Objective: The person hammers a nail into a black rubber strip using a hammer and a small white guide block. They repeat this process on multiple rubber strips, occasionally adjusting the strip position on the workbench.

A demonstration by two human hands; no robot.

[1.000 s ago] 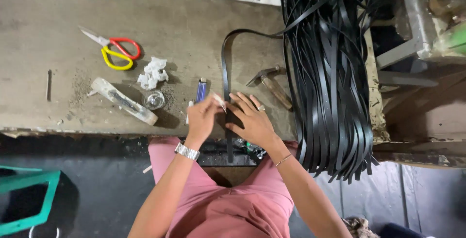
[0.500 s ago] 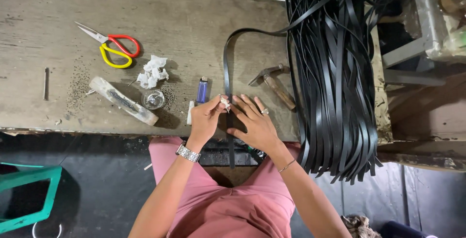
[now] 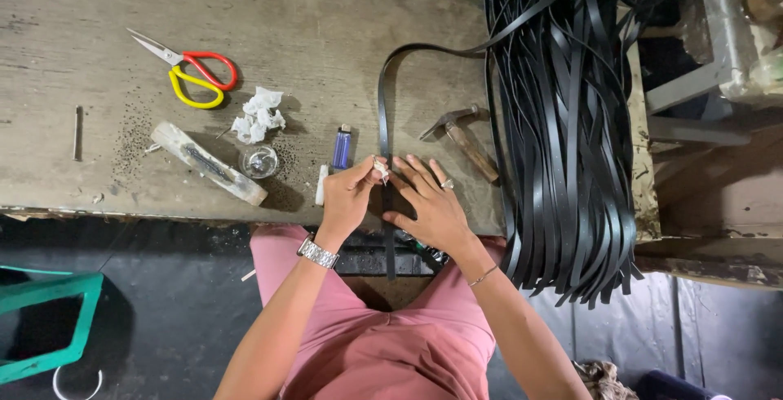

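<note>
Pinching a small pale object between thumb and forefinger, the left hand is closed on it just above one black strap; what the object is cannot be told. The right hand lies open, fingers spread flat, pressing on the same strap at the near edge of the workbench. One ring shows on the right hand, one metal wristwatch on the left wrist, one thin bracelet on the right wrist.

That single strap runs from under the hands away across the bench, curves right and joins one large bundle of black straps, too many to count, draped over the bench's right end and hanging past its front edge. The strap's near end hangs down over the person's lap.

Counted on the bench: one hammer, just right of the strap; one blue lighter, just left of the hands; one small clear dish; one crumpled white scrap; one pair of scissors with red and yellow handles; one pale oblong block; one nail at far left.
</note>
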